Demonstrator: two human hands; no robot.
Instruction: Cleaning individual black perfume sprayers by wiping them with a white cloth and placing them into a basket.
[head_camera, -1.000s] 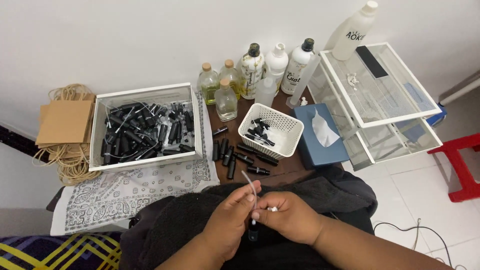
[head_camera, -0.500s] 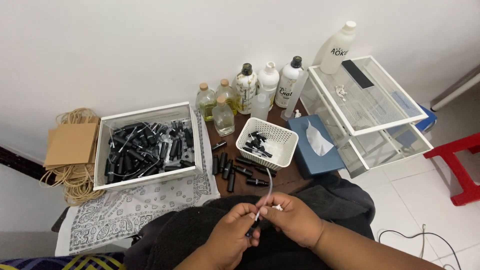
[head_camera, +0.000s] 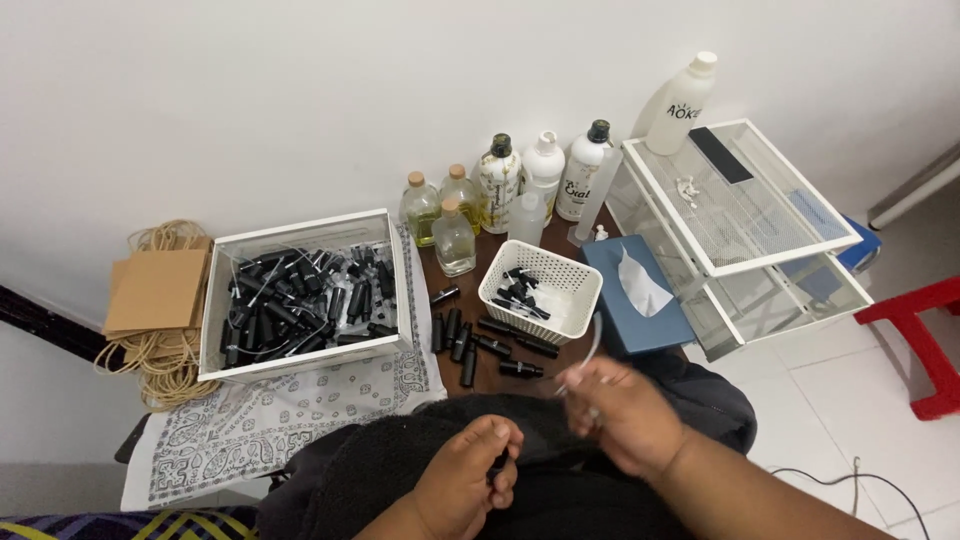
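Right hand (head_camera: 622, 415) pinches thin clear tube (head_camera: 588, 352); left hand (head_camera: 470, 478) clenches small black vial (head_camera: 497, 466).

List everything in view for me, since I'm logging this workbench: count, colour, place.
Wire bin: one, white, left, heaped with black tubes.
Small basket: one, white, centre, few black caps inside.
Loose black tubes: about eight, on the table between bin and basket.
Bottles: about nine, clear, yellowish, white, along the wall.
Tissue box: one, blue, right of basket.
Wire rack: one, white, right.
Paper bags: brown, far left.
Patterned cloth: one, white, under bin.
Stool: red, right edge.
Left hand: grips something small, dark.
Right hand: pinches thin white tube.
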